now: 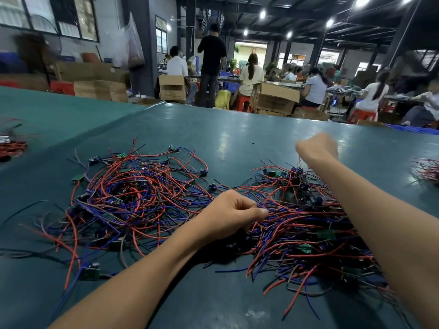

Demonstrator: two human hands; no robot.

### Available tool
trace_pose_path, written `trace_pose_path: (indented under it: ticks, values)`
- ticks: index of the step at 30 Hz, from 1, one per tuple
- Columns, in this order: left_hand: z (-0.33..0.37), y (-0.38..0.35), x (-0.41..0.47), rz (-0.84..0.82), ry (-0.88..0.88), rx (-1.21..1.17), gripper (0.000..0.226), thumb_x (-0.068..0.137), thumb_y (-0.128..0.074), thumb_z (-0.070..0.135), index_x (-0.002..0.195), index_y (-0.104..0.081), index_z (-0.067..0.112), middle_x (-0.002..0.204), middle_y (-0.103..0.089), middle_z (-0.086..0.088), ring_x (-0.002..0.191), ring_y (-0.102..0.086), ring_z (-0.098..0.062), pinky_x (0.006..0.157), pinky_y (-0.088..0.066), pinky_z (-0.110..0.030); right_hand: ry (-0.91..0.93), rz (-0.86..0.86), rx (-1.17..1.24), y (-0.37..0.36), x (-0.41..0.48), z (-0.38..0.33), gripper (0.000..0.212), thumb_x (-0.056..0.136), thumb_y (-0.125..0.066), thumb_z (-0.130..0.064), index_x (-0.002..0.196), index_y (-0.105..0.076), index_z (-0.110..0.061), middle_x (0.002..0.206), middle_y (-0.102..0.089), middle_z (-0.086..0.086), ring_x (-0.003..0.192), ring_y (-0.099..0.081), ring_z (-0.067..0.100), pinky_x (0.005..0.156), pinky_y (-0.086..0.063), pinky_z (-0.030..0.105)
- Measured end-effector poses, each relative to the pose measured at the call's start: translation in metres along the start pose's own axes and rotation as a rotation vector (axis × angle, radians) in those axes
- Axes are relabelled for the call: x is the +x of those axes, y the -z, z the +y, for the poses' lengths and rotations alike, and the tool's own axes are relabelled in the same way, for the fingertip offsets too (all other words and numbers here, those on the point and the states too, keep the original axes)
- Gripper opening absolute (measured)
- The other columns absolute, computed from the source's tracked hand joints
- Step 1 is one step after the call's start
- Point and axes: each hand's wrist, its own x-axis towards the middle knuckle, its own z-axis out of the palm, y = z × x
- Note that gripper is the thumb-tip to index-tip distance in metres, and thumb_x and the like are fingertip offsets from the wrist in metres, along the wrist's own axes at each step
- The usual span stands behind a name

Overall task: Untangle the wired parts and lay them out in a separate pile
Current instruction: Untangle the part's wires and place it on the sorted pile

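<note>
A big tangle of red, blue and black wires with small green circuit boards (133, 200) spreads over the teal table (225, 138). A second mass of the same wired parts (306, 231) lies to the right, joined to the first by strands. My left hand (231, 213) sits between the two masses, fingers curled, thumb and fingers pinching a few wires. My right hand (317, 148) is raised beyond the right mass, blurred, fingers curled into a fist; whether a wire runs from it is unclear.
Smaller bunches of wired parts lie at the table's far left edge (10, 146) and far right edge (427, 169). Behind the table, people sit at benches among cardboard boxes (275, 98) and red stools (244, 104).
</note>
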Motion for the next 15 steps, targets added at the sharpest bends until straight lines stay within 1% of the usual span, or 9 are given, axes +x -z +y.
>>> trace_pose_path:
  ticks: [1,2,5,6,7,9,11,13,15]
  values:
    - [0.001,0.0,-0.001,-0.019,-0.006,0.021,0.051,0.094,-0.066,0.037,0.052,-0.047,0.014,0.049,-0.039,0.001,0.047,-0.03,-0.014,0.048,-0.026,-0.026,0.135,-0.036,0.0,-0.001,-0.008,-0.017,0.016,0.081,-0.058,-0.009,0.081,-0.065,0.004,0.076,-0.063,0.024,0.069,-0.06,0.032,0.066,-0.055,0.04]
    - [0.002,-0.001,-0.001,-0.032,-0.01,0.065,0.053,0.094,-0.066,0.036,0.052,-0.044,0.013,0.049,-0.038,-0.001,0.047,-0.029,-0.015,0.049,-0.026,-0.027,0.255,-0.13,0.037,-0.002,-0.018,-0.035,0.017,0.083,-0.059,-0.009,0.083,-0.069,0.005,0.077,-0.067,0.024,0.068,-0.061,0.03,0.064,-0.058,0.041]
    - [0.006,-0.002,-0.003,-0.052,-0.023,0.313,0.053,0.089,-0.061,0.046,0.057,-0.039,0.011,0.051,-0.037,0.003,0.05,-0.034,-0.016,0.053,-0.032,-0.033,0.462,-0.573,0.002,-0.013,-0.055,-0.08,0.01,0.089,-0.065,-0.007,0.089,-0.074,-0.004,0.078,-0.074,0.011,0.065,-0.069,0.021,0.055,-0.059,0.029]
    - [0.008,-0.003,-0.003,-0.054,-0.036,0.419,0.052,0.089,-0.058,0.05,0.057,-0.039,0.014,0.052,-0.039,0.001,0.052,-0.037,-0.016,0.056,-0.036,-0.035,0.506,-0.676,-0.066,-0.021,-0.065,-0.089,0.009,0.089,-0.067,-0.007,0.091,-0.075,-0.005,0.079,-0.075,0.009,0.068,-0.072,0.021,0.057,-0.06,0.029]
    - [0.009,-0.004,-0.004,-0.053,-0.053,0.513,0.051,0.089,-0.055,0.053,0.058,-0.038,0.016,0.053,-0.041,0.0,0.054,-0.038,-0.016,0.058,-0.039,-0.036,0.545,-0.726,-0.137,-0.029,-0.074,-0.095,0.011,0.088,-0.067,-0.007,0.094,-0.076,-0.005,0.082,-0.076,0.01,0.074,-0.075,0.023,0.063,-0.063,0.031]
    - [0.012,-0.006,-0.006,-0.034,-0.094,0.624,0.053,0.09,-0.05,0.057,0.06,-0.037,0.016,0.055,-0.044,-0.001,0.056,-0.039,-0.017,0.058,-0.039,-0.037,0.611,-0.73,-0.246,-0.046,-0.084,-0.099,0.017,0.086,-0.071,-0.011,0.101,-0.078,-0.008,0.089,-0.077,0.014,0.085,-0.076,0.027,0.073,-0.064,0.038]
    - [0.013,-0.006,-0.007,-0.018,-0.129,0.644,0.053,0.091,-0.049,0.056,0.059,-0.035,0.016,0.054,-0.043,-0.002,0.056,-0.04,-0.019,0.057,-0.041,-0.039,0.632,-0.766,-0.321,-0.061,-0.089,-0.094,0.028,0.082,-0.08,-0.02,0.109,-0.078,-0.016,0.089,-0.076,0.005,0.087,-0.073,0.025,0.077,-0.063,0.039]
    - [0.013,-0.006,-0.006,-0.017,-0.16,0.645,0.053,0.092,-0.05,0.052,0.056,-0.033,0.018,0.052,-0.042,-0.001,0.056,-0.04,-0.021,0.057,-0.041,-0.039,0.646,-0.787,-0.375,-0.072,-0.091,-0.083,0.036,0.079,-0.085,-0.028,0.113,-0.077,-0.024,0.088,-0.071,-0.004,0.087,-0.065,0.018,0.08,-0.057,0.031]
    - [0.013,-0.005,-0.006,-0.024,-0.162,0.655,0.053,0.094,-0.052,0.05,0.055,-0.034,0.019,0.053,-0.044,-0.001,0.057,-0.042,-0.022,0.058,-0.044,-0.04,0.667,-0.735,-0.339,-0.08,-0.091,-0.072,0.033,0.079,-0.085,-0.029,0.111,-0.079,-0.024,0.095,-0.075,-0.001,0.088,-0.062,0.016,0.08,-0.051,0.026]
